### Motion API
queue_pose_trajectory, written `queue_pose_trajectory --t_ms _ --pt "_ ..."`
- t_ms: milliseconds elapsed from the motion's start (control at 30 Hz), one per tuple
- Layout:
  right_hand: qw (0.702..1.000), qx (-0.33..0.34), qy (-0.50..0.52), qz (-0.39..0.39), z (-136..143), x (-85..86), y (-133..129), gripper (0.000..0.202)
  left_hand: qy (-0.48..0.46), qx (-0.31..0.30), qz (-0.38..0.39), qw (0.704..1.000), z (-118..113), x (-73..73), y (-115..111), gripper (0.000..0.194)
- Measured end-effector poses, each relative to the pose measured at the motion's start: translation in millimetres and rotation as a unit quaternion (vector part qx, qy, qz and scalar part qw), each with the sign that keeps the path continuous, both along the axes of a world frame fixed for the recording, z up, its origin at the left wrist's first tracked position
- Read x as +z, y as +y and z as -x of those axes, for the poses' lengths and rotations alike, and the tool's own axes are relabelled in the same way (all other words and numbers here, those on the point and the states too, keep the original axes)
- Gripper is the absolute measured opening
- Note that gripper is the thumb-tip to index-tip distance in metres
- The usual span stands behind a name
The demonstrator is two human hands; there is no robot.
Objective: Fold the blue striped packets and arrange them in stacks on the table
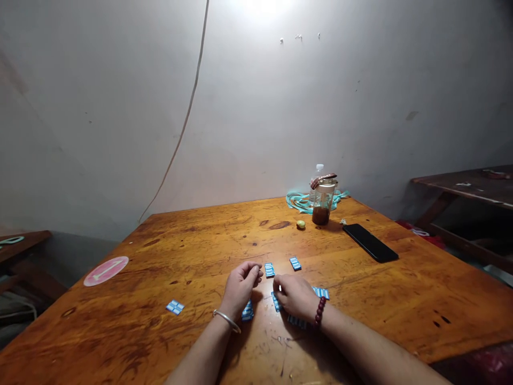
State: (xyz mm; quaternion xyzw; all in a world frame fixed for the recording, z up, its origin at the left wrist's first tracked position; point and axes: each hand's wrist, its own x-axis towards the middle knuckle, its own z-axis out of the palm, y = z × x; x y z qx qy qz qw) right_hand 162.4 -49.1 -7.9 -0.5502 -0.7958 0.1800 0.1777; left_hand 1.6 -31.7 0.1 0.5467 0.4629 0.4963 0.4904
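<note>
My left hand (242,283) is over the table with its thumb and fingers pinched together. Anything between those fingertips is hidden. One group of small blue-and-white rectangular pieces (269,270) lies just beyond its fingertips, and another blue-and-white group (247,311) is partly under its wrist. My right hand (296,295) curls its fingers down at a blue-and-white strip (276,302), which its fingers partly cover. Whether it grips that strip I cannot tell. More pieces (321,292) show beside its wrist, and others (296,321) lie in shadow beneath it.
Another blue-and-white group (295,263) lies farther off, and one (175,306) lies left. A black phone (371,242), a jar of dark liquid (323,206), a plastic bottle (319,169), turquoise straps (298,202) and a yellowish lump (301,224) sit at the back right. A pink round sticker (106,271) marks the wooden table (160,251).
</note>
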Motion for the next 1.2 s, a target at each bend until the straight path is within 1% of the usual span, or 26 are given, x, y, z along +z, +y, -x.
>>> queue_pose_trajectory --t_ms 100,133,200,267,333,400,467,533,633,733,833,933,1033,1100,1200 --pt "0.995 0.05 0.069 0.049 -18 22.5 3 0.016 0.01 0.017 -0.01 1.0 1 1.1 1 0.027" --pt "0.994 0.051 0.091 0.042 -26 31.2 2 0.018 0.013 0.022 -0.011 1.0 2 1.7 1 0.027" --pt "0.995 0.048 0.089 0.01 -41 45.2 -5 0.017 0.021 0.025 -0.008 0.999 3 3.0 2 0.027" --pt "0.998 0.046 0.045 -0.013 -49 49.2 -19 0.016 0.024 0.02 -0.004 1.0 3 4.1 2 0.026" --pt "0.999 0.024 0.001 -0.029 -48 41.8 -38 0.016 0.023 0.013 -0.005 1.0 3 5.1 1 0.025" --pt "0.998 0.004 -0.03 -0.048 -42 28.0 -53 0.02 0.024 0.01 -0.011 1.0 2 6.0 -1 0.025" --pt "0.996 -0.013 -0.053 -0.067 -37 15.7 -62 0.016 0.026 0.008 -0.016 1.0 1 6.7 -2 0.024" --pt "0.995 -0.032 -0.059 -0.076 -38 9.7 -64 0.013 0.026 0.007 -0.017 0.999 0 7.0 -3 0.025" --pt "0.996 -0.041 -0.041 -0.074 -51 10.4 -58 0.012 0.026 0.007 -0.014 1.0 0 6.8 -3 0.025" --pt "0.996 -0.061 -0.005 -0.065 -70 11.7 -53 0.015 0.023 0.012 -0.015 1.0 0 6.5 -2 0.025" --pt "0.992 -0.11 0.017 -0.057 -89 7.1 -52 0.018 0.018 0.017 -0.019 1.0 1 6.5 -1 0.026" --pt "0.99 -0.126 0.02 -0.052 -100 1.2 -55 0.019 0.025 0.015 -0.029 0.999 2 6.6 -1 0.026" --pt "0.991 -0.126 0.019 -0.043 -103 -0.3 -59 0.025 0.064 0.014 -0.063 0.996 1 7.2 -4 0.025" --pt "0.992 -0.126 0.011 -0.028 -102 1.2 -60 0.033 0.102 0.017 -0.091 0.991 -2 8.1 -7 0.024" --pt "0.993 -0.116 0.001 -0.014 -103 3.5 -58 0.041 0.16 -0.006 -0.137 0.978 -11 10.6 -17 0.021"
